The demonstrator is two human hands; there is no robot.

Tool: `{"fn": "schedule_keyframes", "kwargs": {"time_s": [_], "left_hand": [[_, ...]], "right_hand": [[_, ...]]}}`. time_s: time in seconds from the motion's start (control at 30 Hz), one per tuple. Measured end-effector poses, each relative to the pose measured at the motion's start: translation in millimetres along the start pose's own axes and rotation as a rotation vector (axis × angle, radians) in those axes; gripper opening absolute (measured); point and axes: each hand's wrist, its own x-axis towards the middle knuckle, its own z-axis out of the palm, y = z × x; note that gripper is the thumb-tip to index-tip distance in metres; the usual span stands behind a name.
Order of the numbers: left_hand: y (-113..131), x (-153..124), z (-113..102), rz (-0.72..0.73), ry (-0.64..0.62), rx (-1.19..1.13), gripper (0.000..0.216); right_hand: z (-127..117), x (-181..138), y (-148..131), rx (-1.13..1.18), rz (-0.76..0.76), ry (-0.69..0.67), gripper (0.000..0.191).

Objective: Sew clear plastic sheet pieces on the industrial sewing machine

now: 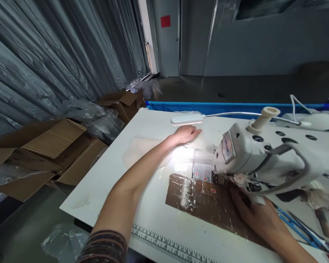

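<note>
My left hand (184, 134) is across the white sewing table under the small lamp, its fingers curled down at a thin translucent sheet (142, 148) that is partly blurred. A clear plastic piece with small red marks (201, 171) lies by the needle area of a white sewing machine (242, 149). In front of it is a brown board (197, 195) with shiny bits and thread scraps on its surface. My right hand (259, 215) rests over the board's right part, below the machine head. Its fingertips are hidden in shadow beneath the head.
A lit lamp (188, 119) on a bendable neck hangs over the table. Blue-handled scissors (298, 226) lie right of my right hand. A printed ruler scale (164, 244) runs along the front edge. Open cardboard boxes (57, 146) and plastic wrap stand at the left.
</note>
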Motion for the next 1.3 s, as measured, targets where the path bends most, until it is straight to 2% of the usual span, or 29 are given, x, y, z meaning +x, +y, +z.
{"fn": "schedule_keyframes", "kwargs": {"time_s": [0.07,0.17,0.3,0.43,0.67,0.77,0.9,1.1,1.23,1.3], "left_hand": [[-5.6,8.6,-1.9,-0.023,0.014,-0.015,0.054],[-8.2,7.6,-4.3,-0.030,0.016,-0.042,0.053],[-4.8,-12.8,-7.1,0.004,0.055,-0.044,0.049],[0.9,-37.1,-7.1,0.054,0.113,0.043,0.034],[-9.3,-67.6,-2.1,-0.162,0.159,0.096,0.030],[-10.7,-76.5,-0.1,-0.205,0.170,0.074,0.026],[-3.0,-78.4,0.7,-0.203,0.177,-0.009,0.017],[5.7,-70.0,2.9,-0.225,0.194,-0.138,0.023],[6.5,-69.7,-0.6,-0.210,0.221,-0.103,0.027],[10.9,-66.9,-1.9,-0.140,0.213,-0.055,0.029]], "right_hand": [[0.6,0.3,0.5,0.004,-0.003,-0.018,0.037],[1.1,0.3,-0.3,0.007,-0.026,-0.022,0.037],[4.0,2.1,5.7,-0.006,-0.039,0.002,0.040],[7.1,7.4,16.1,-0.018,-0.113,-0.062,0.041],[7.0,4.4,1.6,-0.060,-0.129,0.031,0.044],[7.6,4.1,-0.2,-0.050,-0.152,0.035,0.046],[6.9,4.8,1.9,-0.050,-0.154,0.016,0.047],[4.2,3.4,1.2,-0.050,-0.097,-0.019,0.051],[5.5,3.0,1.5,-0.029,-0.068,-0.018,0.049],[5.5,3.0,-0.2,-0.006,-0.061,-0.011,0.046]]}}
